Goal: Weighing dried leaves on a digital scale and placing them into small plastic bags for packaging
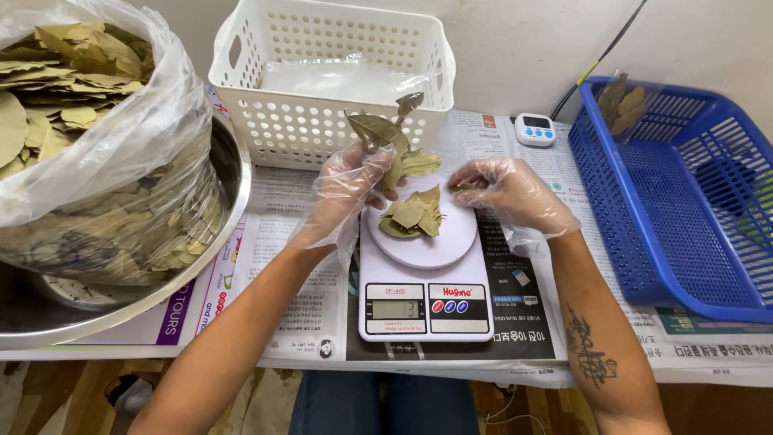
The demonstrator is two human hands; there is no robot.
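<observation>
My left hand (350, 189), in a thin clear plastic glove, holds a bunch of dried green-brown leaves (385, 135) above the far edge of a white digital kitchen scale (425, 298). A small pile of the same leaves (415, 213) lies on the scale's round white platform (439, 246). My right hand (509, 193), also gloved, rests at the platform's right edge with its fingers pinched on a leaf at the pile's side.
A big clear plastic bag of dried leaves (80, 137) sits in a metal bowl (233, 173) at left. A white perforated basket (330, 80) stands behind the scale, a blue basket (684, 201) holding a few bagged leaves at right, and a small white timer (535, 129) between. Newspaper covers the table.
</observation>
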